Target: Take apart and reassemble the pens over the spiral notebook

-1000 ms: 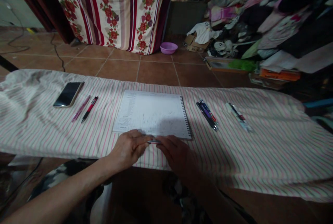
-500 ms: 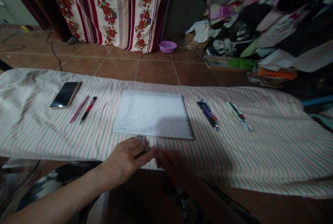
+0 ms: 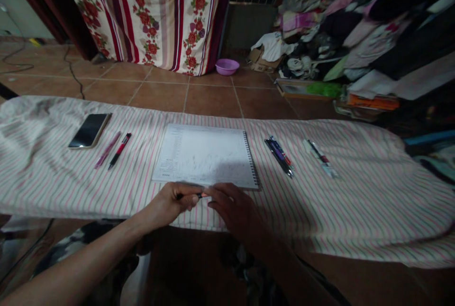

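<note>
A white spiral notebook [image 3: 206, 155] lies in the middle of the striped cloth [image 3: 355, 192]. Just in front of its near edge, my left hand [image 3: 168, 204] and my right hand [image 3: 231, 209] meet over a small pen [image 3: 199, 195] with a dark body and an orange tip. My left fingers are closed around the pen's dark end. My right fingertips pinch at its orange end. Both forearms reach in from the bottom of the view.
A phone [image 3: 88, 130] and two pens [image 3: 114, 150] lie left of the notebook. Two groups of pens [image 3: 279, 156] [image 3: 319, 157] lie to its right. Beyond are a tiled floor, a floral curtain [image 3: 156, 12], a purple bowl [image 3: 227, 66] and piled clothes [image 3: 341, 36].
Both hands pulled back toward me from the notebook's edge, then moved forward again. The pen now shows between the fingers, held at both ends.
</note>
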A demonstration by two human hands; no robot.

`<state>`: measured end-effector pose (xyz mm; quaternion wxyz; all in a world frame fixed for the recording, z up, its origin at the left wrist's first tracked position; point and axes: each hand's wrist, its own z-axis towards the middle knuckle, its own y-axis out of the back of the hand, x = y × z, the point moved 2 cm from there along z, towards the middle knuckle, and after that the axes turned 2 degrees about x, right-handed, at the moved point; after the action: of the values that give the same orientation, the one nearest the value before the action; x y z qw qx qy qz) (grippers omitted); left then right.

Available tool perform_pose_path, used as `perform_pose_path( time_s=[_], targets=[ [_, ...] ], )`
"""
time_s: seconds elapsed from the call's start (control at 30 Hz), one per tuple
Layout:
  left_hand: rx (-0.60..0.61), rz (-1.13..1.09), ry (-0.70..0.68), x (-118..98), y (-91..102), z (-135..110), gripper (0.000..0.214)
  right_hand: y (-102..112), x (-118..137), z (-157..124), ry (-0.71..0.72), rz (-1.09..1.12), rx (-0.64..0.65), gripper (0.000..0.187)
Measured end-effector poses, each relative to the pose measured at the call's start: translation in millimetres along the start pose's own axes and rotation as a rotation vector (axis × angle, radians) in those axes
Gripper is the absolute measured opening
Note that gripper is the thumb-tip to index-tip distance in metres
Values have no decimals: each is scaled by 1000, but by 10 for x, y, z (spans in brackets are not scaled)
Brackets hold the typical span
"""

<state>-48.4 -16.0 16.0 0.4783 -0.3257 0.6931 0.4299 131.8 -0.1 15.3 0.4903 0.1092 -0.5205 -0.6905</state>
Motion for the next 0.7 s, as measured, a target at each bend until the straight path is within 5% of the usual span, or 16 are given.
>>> perform_pose_path(
  time_s=[0.23, 0.47, 0.7],
  targets=[
    [82, 107, 39, -105, 64, -62, 26, 115, 95, -21, -83, 30, 49, 20],
    [-95, 746, -442, -209, -17, -194, 12, 118, 153, -38, -517, 490, 157, 30],
    [-72, 896, -549, -176, -47, -157, 15, 98, 137, 34, -779, 743, 202, 22]
  ],
)
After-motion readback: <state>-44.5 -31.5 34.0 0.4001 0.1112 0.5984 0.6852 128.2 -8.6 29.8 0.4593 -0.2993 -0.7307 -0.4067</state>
